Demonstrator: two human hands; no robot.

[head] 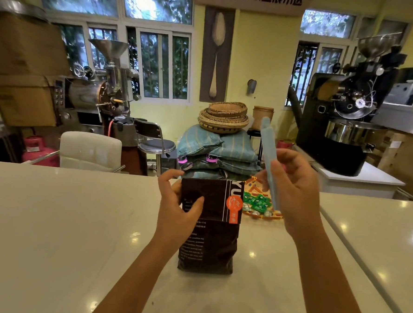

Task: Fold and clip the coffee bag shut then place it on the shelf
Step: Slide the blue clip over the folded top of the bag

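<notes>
Left hand (179,204) gripped the upper left side of the coffee bag (209,225), thumb across its front, fingers curled behind. Right hand (293,188) was raised beside the bag, closed around a pale blue clip (268,157) pointing upward. Bag stood upright on the glossy white counter (63,232), top folded flat. Behind it sat a tray of green packets (258,203). Coffee roasters (348,111) stood by the windows.
</notes>
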